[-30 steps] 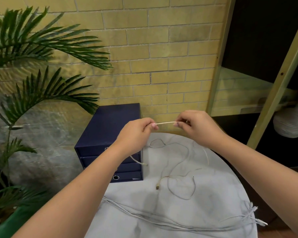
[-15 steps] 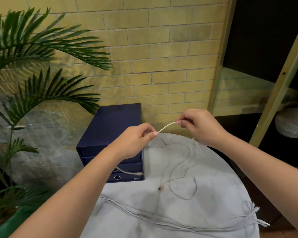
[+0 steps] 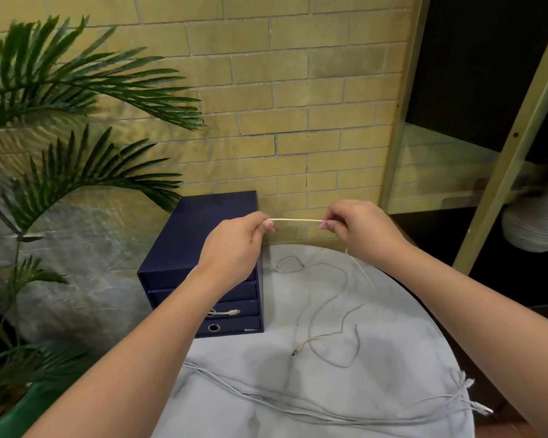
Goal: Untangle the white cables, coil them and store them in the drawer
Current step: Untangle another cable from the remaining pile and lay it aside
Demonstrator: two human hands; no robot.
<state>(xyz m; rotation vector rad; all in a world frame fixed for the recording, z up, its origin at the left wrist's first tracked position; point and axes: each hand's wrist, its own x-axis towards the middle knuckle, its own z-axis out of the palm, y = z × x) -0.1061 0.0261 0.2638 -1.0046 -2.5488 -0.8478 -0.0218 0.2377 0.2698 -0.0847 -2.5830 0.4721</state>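
Untangling seems in hand: our left hand (image 3: 234, 245) and right hand (image 3: 358, 232) each pinch one white cable (image 3: 295, 220) taut over the table's (image 3: 408, 358) far edge; next, we coil it.

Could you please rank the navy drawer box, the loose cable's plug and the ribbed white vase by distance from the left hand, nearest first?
1. navy drawer box, directly behind the left hand.
2. loose cable's plug, on the table, lower right.
3. ribbed white vase, far right, past the right hand.

Matt, cord-textured white cable (image 3: 295, 220); a smooth grey surface (image 3: 402, 368) with a marbled look; navy drawer box (image 3: 209, 222) in a matt, card-like finish; rough, mottled yellow brick wall (image 3: 298, 105).
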